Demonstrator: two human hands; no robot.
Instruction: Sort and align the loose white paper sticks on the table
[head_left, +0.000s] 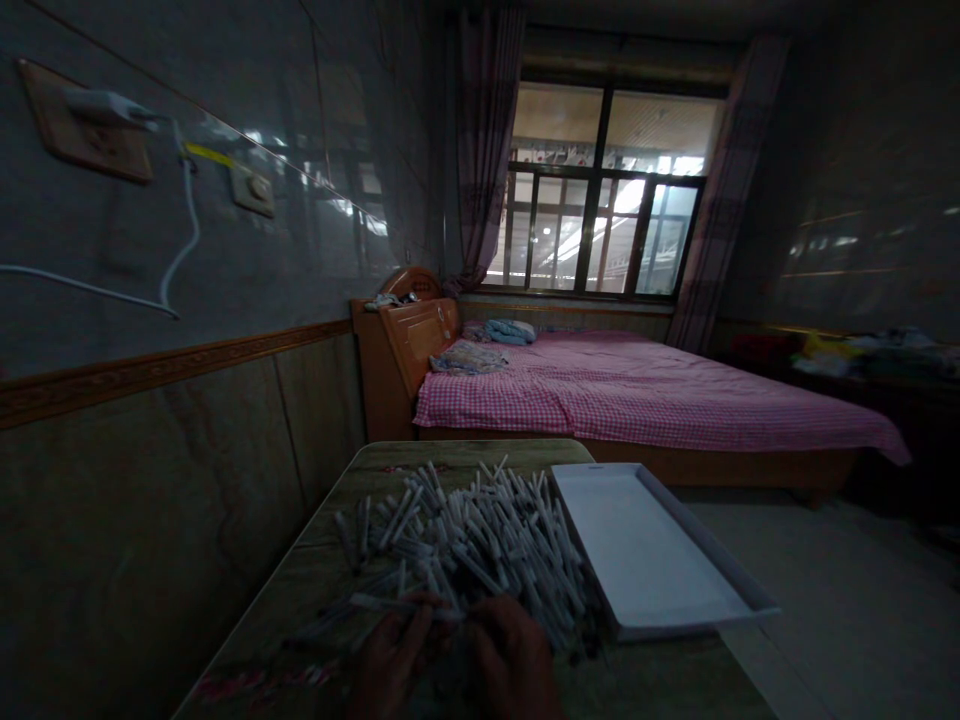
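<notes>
A large heap of slim whitish sticks or tubes (487,530), some with dark ends, lies loose on the table in front of me. My left hand (394,655) is closed at the near edge of the heap, thumb and fingers pinching one slim whitish tube (379,603) that points left. Close beside it, my right hand (514,655) has its fingers curled inward near the tube's right end. Whether something small is between those fingers is hidden by the hand and the dim light. A shallow white tray (637,550) stands right of the heap.
The patterned table (300,590) stands near a tiled wall (225,480) on the left. A socket with a plugged-in charger (105,108) and white cable is on that wall. Beyond the table is a bed with a pink checked cover (637,390), below a curtained window (600,200).
</notes>
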